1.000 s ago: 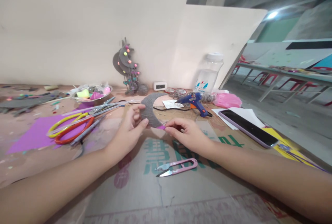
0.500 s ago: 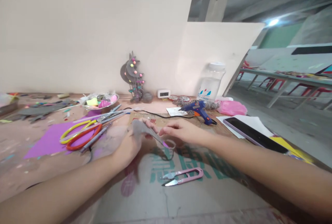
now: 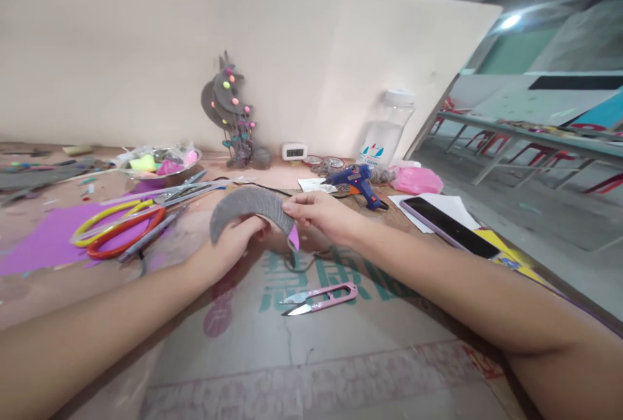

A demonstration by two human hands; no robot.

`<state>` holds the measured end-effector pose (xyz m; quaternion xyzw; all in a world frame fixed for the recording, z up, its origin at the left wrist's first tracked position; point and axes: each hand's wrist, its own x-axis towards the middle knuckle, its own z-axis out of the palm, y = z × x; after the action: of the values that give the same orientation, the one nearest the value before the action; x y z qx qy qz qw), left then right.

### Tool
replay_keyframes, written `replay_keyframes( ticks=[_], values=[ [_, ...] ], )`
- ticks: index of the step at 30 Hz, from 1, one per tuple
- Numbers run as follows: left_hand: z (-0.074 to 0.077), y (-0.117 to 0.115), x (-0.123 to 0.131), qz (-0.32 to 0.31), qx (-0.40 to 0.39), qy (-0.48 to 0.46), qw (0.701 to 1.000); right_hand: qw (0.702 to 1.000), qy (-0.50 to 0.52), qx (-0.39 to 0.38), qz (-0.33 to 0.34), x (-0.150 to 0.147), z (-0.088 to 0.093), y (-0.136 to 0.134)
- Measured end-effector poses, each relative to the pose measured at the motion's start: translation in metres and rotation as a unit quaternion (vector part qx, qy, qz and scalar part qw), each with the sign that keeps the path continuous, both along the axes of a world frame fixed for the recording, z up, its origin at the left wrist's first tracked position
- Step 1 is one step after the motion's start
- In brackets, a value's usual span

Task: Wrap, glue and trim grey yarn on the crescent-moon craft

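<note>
A grey crescent wrapped in yarn (image 3: 248, 202) is held up between my hands, its purple tip (image 3: 294, 238) bare at the right end. My left hand (image 3: 238, 241) is closed on it from below, with some fingers hidden behind it. My right hand (image 3: 318, 212) pinches the crescent near the purple tip, thumb and fingers together. A loose tail of grey yarn (image 3: 298, 271) curls down from that end onto the board. Just below, pink-handled thread snips (image 3: 324, 298) lie with their blades apart, pointing left.
Scissors with yellow and red handles (image 3: 119, 228) lie on purple sheet (image 3: 39, 241) at left, before a metal bowl (image 3: 165, 180). Behind my hands are a beaded moon ornament (image 3: 228, 111), a small clock (image 3: 294, 151), a blue glue gun (image 3: 357, 183) and a bottle (image 3: 387, 128). A phone (image 3: 450, 227) lies right.
The crescent has turned from nearly edge-on to show its broad wrapped face. My right hand has closed onto its right end. The whole view has shifted, so things appear further left and higher.
</note>
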<state>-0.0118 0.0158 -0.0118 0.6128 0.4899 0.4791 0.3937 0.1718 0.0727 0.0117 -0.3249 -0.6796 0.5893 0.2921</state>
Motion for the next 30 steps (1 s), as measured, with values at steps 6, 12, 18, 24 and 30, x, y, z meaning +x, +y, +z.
replay_keyframes(
  ticks=[6, 12, 18, 24, 30],
  values=[
    [0.013, -0.006, 0.007, -0.003, -0.074, -0.060, 0.995, 0.997, -0.020, 0.011, -0.067, -0.005, -0.006, -0.007],
    [0.025, -0.011, 0.009, 0.097, -0.142, 0.061, 0.983, 0.960, -0.111, 0.239, -0.093, 0.002, 0.009, -0.012],
    [0.022, -0.009, 0.007, 0.081, -0.140, 0.084, 0.983, 0.920, -0.181, 0.294, -0.187, 0.056, 0.019, -0.023],
    [0.017, -0.005, 0.006, 0.093, -0.122, 0.072, 0.986, 0.882, -0.124, 0.312, -0.332, 0.121, 0.007, 0.010],
    [0.017, -0.006, 0.005, 0.090, -0.119, 0.071, 0.986, 0.822, -0.165, 0.347, -0.420, 0.139, 0.001, 0.031]
  ],
)
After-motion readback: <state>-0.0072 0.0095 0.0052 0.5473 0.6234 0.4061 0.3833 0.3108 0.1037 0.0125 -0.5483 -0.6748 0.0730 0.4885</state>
